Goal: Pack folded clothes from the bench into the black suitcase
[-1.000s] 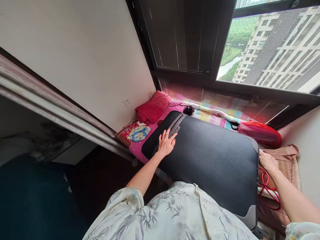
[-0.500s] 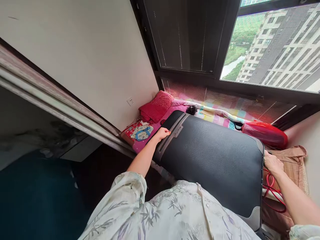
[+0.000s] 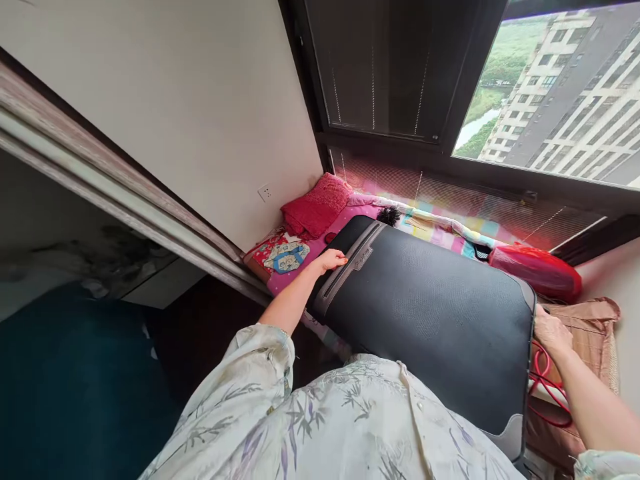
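Indoors, beside a tall window, a person in a pale leaf-print shirt leans over a large black fabric suitcase with grey corner trim (image 3: 430, 320), which lies flat on a window ledge covered by a pink patterned cloth (image 3: 295, 273). At the case's far left end, the left hand (image 3: 331, 259) rests on the edge with its fingers curled over the rim, its grip closed on the suitcase. At the near right end, the right hand (image 3: 550, 331) presses against the side of the case; whether its grip is closed or merely laid there cannot be told, as the fingers are hidden behind the edge. A red looped cord (image 3: 547, 387) lies just under that wrist, over a tan cloth bag (image 3: 590, 333). Beyond the case sit a red knitted cushion (image 3: 316, 205), a small black tuft (image 3: 388, 216), a pastel checked blanket (image 3: 440, 230) and a shiny red plastic bag (image 3: 537, 270). A white wall socket (image 3: 265, 193) is set in the left wall
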The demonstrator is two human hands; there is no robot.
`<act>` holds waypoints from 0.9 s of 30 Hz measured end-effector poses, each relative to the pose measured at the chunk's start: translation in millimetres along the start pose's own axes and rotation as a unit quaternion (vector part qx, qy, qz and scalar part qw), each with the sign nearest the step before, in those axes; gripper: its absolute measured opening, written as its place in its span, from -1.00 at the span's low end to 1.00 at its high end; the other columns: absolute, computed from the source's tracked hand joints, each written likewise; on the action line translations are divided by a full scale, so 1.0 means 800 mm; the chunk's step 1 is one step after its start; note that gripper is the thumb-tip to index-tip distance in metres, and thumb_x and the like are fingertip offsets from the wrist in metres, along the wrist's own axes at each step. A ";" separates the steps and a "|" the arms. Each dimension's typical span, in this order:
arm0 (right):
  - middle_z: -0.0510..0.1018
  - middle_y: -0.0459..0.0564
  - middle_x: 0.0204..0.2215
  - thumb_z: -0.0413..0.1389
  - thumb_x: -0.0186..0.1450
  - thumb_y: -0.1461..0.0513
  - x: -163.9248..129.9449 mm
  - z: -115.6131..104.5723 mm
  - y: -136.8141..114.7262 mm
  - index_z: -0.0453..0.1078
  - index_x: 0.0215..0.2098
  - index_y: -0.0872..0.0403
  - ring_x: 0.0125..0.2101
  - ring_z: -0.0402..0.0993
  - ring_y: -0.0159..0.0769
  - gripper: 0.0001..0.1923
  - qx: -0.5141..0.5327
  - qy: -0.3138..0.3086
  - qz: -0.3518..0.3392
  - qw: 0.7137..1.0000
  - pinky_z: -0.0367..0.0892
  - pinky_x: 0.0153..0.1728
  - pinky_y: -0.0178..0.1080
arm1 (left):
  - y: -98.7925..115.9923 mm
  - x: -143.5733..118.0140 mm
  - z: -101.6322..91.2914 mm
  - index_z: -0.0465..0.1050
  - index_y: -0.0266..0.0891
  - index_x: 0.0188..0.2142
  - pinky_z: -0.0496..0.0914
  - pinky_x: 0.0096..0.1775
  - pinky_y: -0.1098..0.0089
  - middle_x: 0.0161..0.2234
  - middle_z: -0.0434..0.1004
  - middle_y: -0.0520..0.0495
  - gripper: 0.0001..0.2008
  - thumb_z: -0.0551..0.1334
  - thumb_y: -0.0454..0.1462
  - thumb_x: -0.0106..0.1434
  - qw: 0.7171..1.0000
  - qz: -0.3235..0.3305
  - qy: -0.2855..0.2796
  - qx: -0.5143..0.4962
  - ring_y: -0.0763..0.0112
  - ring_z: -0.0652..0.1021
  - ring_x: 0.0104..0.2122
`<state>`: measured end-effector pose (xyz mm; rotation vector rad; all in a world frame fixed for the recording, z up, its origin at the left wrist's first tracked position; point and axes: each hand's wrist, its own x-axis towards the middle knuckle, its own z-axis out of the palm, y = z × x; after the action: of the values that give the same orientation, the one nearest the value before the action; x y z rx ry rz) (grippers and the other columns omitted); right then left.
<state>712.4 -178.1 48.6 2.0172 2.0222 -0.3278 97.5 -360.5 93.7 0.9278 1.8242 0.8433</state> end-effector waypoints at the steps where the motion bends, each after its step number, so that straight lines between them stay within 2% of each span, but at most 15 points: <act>1: 0.57 0.55 -0.13 -0.28 0.45 0.08 0.000 -0.002 -0.001 0.37 0.22 0.08 -0.15 0.62 0.13 -0.42 0.007 0.001 0.014 1.000 0.35 -0.28 -0.08 | -0.004 -0.001 0.002 0.36 -0.26 -0.52 0.05 -0.48 0.47 -0.63 0.22 0.16 -0.62 0.50 -0.11 0.03 1.000 0.004 0.004 -0.008 0.57 0.20 -0.58; 5: 0.61 0.46 -0.11 -0.29 0.47 0.04 0.004 -0.006 0.000 0.42 0.12 -0.01 -0.17 0.64 0.10 -0.46 -0.011 0.012 0.028 0.999 0.38 -0.32 -0.09 | -0.017 -0.005 0.009 0.44 -0.29 -0.44 0.15 -0.42 0.47 -0.57 0.37 0.11 -0.62 0.51 -0.08 0.04 0.998 0.025 0.028 -0.056 0.55 0.29 -0.54; 10: 0.64 0.34 -0.19 -0.17 0.41 0.16 0.012 0.007 0.019 0.44 0.04 -0.10 -0.21 0.65 0.10 -0.61 -0.028 0.032 -0.014 0.999 0.42 -0.34 -0.07 | -0.025 -0.005 0.013 0.49 -0.33 -0.41 0.31 -0.30 0.45 -0.54 0.46 0.07 -0.70 0.50 -0.17 0.09 0.993 0.044 0.055 -0.092 0.51 0.42 -0.47; 13: 0.63 0.34 -0.18 -0.13 0.37 0.18 0.015 0.017 0.032 0.44 0.03 -0.11 -0.19 0.64 0.14 -0.61 -0.030 0.030 -0.030 0.999 0.44 -0.31 -0.02 | -0.029 -0.004 0.011 0.51 -0.34 -0.36 0.37 -0.20 0.40 -0.49 0.50 0.05 -0.76 0.49 -0.25 0.11 0.992 0.044 0.057 -0.107 0.50 0.48 -0.44; 18: 0.62 0.33 -0.15 -0.12 0.31 0.14 0.012 0.026 0.044 0.44 -0.02 -0.12 -0.14 0.63 0.15 -0.62 -0.035 0.014 -0.042 0.998 0.46 -0.27 -0.01 | -0.035 -0.016 0.005 0.51 -0.36 -0.19 0.44 -0.04 0.27 -0.30 0.61 -0.07 -0.68 0.49 -0.38 0.05 0.991 0.064 0.005 -0.118 0.41 0.57 -0.28; 24: 0.63 0.27 -0.27 -0.12 0.24 0.12 -0.011 0.048 0.058 0.43 -0.16 -0.22 -0.20 0.64 0.18 -0.67 -0.022 0.019 -0.050 0.998 0.47 -0.27 0.05 | -0.047 -0.037 -0.007 0.46 -0.27 0.13 0.45 0.04 0.26 0.01 0.61 -0.20 -0.24 0.45 -0.52 -0.12 0.978 0.139 -0.094 -0.121 0.25 0.60 -0.03; 27: 0.62 0.19 -0.38 -0.11 0.19 0.11 -0.028 0.061 0.062 0.46 -0.16 -0.32 -0.24 0.64 0.20 -0.63 -0.042 0.011 -0.081 0.996 0.46 -0.26 0.10 | -0.050 -0.037 -0.012 0.45 -0.27 0.17 0.46 0.04 0.24 0.03 0.60 -0.22 -0.17 0.46 -0.53 -0.16 0.974 0.134 -0.119 -0.139 0.21 0.60 -0.01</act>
<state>763.7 -215.4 11.7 1.8192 2.1796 -0.2486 88.1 -406.8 75.3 1.0551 1.3551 1.0727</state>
